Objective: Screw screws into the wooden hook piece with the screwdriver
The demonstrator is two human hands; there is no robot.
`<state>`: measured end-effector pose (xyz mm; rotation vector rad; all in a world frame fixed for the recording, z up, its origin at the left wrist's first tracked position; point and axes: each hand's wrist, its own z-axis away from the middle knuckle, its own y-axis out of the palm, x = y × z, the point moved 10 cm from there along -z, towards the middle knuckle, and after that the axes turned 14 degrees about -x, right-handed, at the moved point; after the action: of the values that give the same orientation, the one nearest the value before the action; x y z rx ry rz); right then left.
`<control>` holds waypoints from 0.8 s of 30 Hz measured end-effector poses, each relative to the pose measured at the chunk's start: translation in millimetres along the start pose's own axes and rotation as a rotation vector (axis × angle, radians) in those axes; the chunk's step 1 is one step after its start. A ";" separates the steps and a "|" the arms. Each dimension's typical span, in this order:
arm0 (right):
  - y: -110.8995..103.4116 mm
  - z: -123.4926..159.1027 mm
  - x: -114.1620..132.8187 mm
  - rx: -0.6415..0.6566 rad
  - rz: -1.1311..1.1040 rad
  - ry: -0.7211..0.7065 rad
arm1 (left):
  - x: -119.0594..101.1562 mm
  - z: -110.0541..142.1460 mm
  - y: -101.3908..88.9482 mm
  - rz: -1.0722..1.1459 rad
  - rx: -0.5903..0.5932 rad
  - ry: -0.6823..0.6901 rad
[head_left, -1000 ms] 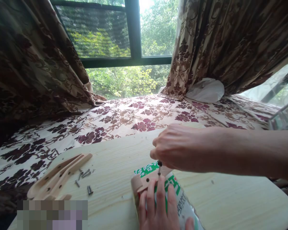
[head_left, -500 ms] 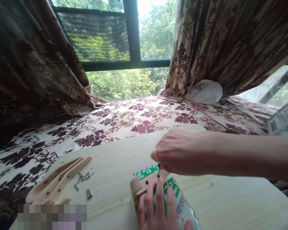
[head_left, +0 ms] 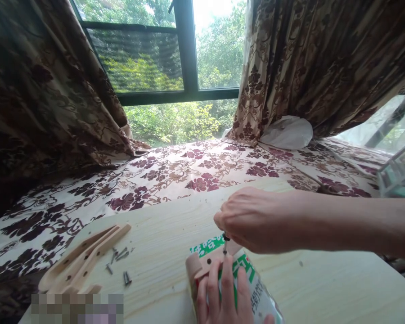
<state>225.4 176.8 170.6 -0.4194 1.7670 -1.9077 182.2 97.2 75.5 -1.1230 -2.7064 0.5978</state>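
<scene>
From my remote view, the pale wooden piece [head_left: 204,265] lies on a green-and-white package [head_left: 268,306], near the middle of the scene's near edge. One end of it is rounded, and a dark hole shows in its face. My left hand [head_left: 222,299] is open, palm down, its fingers laid over the package and the near edge of the wood. My right hand [head_left: 248,220] is closed around a slim tool [head_left: 226,240], which points down to the wood just beyond my left fingertips; I can't make out its handle inside the fist.

Well to the left on the light tabletop [head_left: 162,238], I see loose screws [head_left: 122,255] and a thicker metal fastener [head_left: 127,278]. Farther left, just beside them, lie more wooden parts [head_left: 87,261] with dark holes. Beyond the tabletop spreads a floral cloth [head_left: 175,171]. A white plastic bag [head_left: 288,132] rests on its far side, right of centre, and a clear box [head_left: 400,173] sits at the right edge. Patterned curtains [head_left: 283,58] flank the window [head_left: 189,54] at the far side, with greenery outside.
</scene>
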 end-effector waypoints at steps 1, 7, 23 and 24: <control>-0.3 0.8 -1.0 0.013 -0.004 0.017 | 1.7 0.4 0.7 0.013 0.009 -0.029; -11.0 5.3 1.2 -0.048 -0.012 -0.022 | 5.7 2.5 1.6 0.066 0.021 -0.111; -7.8 1.7 -1.6 -0.065 0.011 0.002 | 0.2 1.5 0.4 0.021 0.021 -0.027; -11.3 2.9 -0.8 -0.086 0.005 -0.014 | -0.2 1.5 0.8 0.014 0.023 -0.015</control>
<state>226.0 175.2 182.2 -0.4580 1.8443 -1.8251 182.4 97.1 73.8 -1.1379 -2.6985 0.6405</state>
